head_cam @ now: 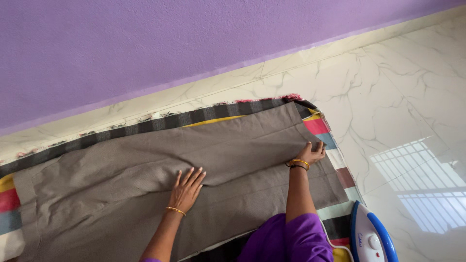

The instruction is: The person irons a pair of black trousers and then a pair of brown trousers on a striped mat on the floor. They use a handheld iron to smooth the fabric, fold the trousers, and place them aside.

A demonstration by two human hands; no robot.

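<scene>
A large piece of grey-brown cloth (145,170) lay spread flat over a striped mat (335,145) on the marble floor (403,97), close beside the purple wall (145,43). The cloth reached from the far left nearly to the mat's right end, rumpled with soft creases across its middle.

The person's left hand (187,187) rested palm down on the cloth near its centre, fingers spread and flat, its grip open and clasping nothing; a thin gold bangle (175,210) circled the wrist.

Further right, the right hand (310,153) sat at the cloth's right edge, where a folded layer ended. The fingers curled over that edge, though I could not tell whether they pinched it or only pressed it down. Gold and dark bangles ringed that wrist.

At the lower right, a white and blue electric iron (371,235) stood on the floor, just off the mat.
</scene>
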